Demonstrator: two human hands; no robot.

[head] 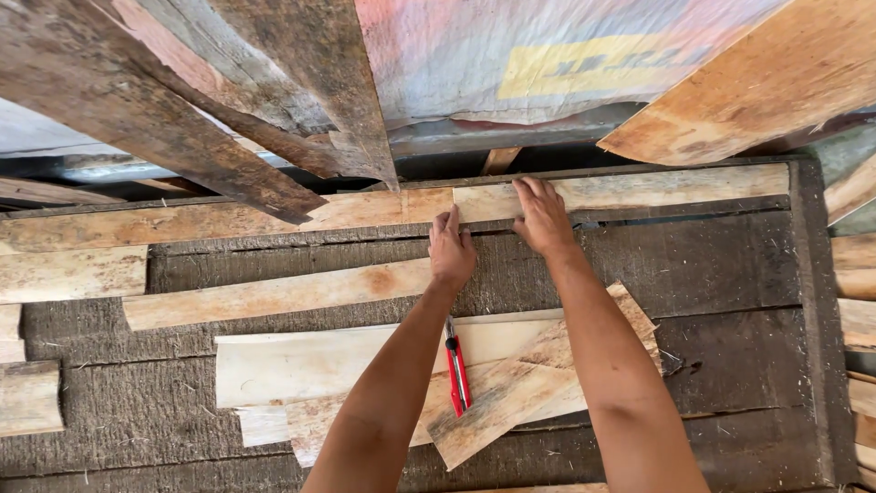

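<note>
Two hands reach out over a dark, rough wooden surface (730, 274). Both rest on one long thin wood strip (639, 190) that lies along the far edge of the surface. The left hand (452, 251) lies flat with its fingers close together, pressing down near a crack in the strip. The right hand (543, 217) lies flat just beside it, fingers a little spread, with the fingertips at the strip's far edge. Neither hand pinches or grips anything. One red utility knife (456, 367) lies between the two forearms, on a loose pile of pale wood sheets (310, 365); there look to be about four sheets, but they overlap, so the count is hard to make sure of. One more long strip (274, 294) lies alone between the pile and the far strip. Three or so dark old planks (164, 128) lean in from the top left and hide what is behind them. More wood at the left and right edges is cut off.
</note>
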